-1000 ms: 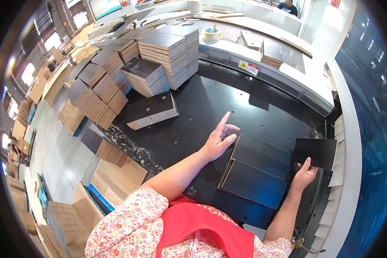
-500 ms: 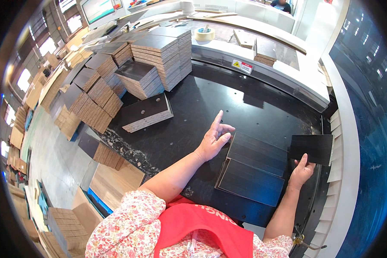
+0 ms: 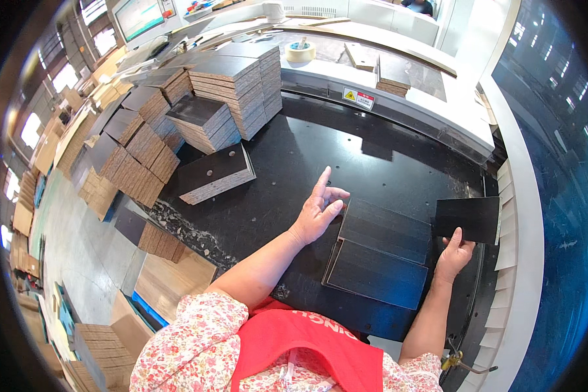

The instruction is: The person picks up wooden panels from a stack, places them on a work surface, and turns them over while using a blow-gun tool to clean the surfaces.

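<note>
My right hand [image 3: 453, 255] grips the near edge of a small dark board [image 3: 469, 220], thumb on its top face, at the right side of the black table [image 3: 287, 173]. My left hand [image 3: 318, 212] is held with the forefinger stretched out and the other fingers loosely bent. Nothing is in it. Just right of that hand lies a flat dark panel [image 3: 385, 228], and a second dark panel [image 3: 376, 274] lies nearer to me, their edges close together. Whether the left fingertips touch the far panel I cannot tell.
Stacks of dark-faced boards [image 3: 225, 85] stand at the back left, with a short pile [image 3: 217, 171] in front. A white machine ledge [image 3: 424, 114] borders the far side, bearing a roll of tape [image 3: 300, 51]. A brass-coloured valve [image 3: 452, 359] sits at the lower right.
The whole view has shifted slightly, so everything sits a little further left and up. Both hands keep nearly the same pose, and the right one still holds the small board.
</note>
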`<state>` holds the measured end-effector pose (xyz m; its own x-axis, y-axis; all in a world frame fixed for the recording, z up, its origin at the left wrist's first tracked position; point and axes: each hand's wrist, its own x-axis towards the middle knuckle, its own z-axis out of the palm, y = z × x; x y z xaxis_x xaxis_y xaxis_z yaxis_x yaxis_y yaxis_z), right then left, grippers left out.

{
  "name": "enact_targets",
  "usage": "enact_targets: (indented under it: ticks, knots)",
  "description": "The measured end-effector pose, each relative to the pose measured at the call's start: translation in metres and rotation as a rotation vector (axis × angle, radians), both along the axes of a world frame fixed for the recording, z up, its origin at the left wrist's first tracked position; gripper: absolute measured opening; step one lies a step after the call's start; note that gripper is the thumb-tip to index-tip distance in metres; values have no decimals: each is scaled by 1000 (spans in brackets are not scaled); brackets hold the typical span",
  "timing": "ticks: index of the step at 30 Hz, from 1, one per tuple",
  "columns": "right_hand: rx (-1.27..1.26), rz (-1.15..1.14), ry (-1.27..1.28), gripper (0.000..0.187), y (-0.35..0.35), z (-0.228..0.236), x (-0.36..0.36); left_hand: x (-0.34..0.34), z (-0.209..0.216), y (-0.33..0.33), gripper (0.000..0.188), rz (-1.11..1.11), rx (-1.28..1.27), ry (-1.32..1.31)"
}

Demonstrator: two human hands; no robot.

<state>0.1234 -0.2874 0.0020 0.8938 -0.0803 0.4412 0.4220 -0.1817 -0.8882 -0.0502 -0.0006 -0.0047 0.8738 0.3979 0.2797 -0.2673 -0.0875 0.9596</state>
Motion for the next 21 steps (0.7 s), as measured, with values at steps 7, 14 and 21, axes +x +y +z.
enact_targets:
  ticks: [7,14,21]
  knots:
    - [-3,15,3,29,-2,-3,2,0,1,0,81,-11,-7,-5]
    - [6,12,-17,29,0,-5,3,-1,5,-1,80,-13,-55,-9]
    - [-34,-76,33,24,2,-1,2,0,6,-3,78,-29,-108,-39]
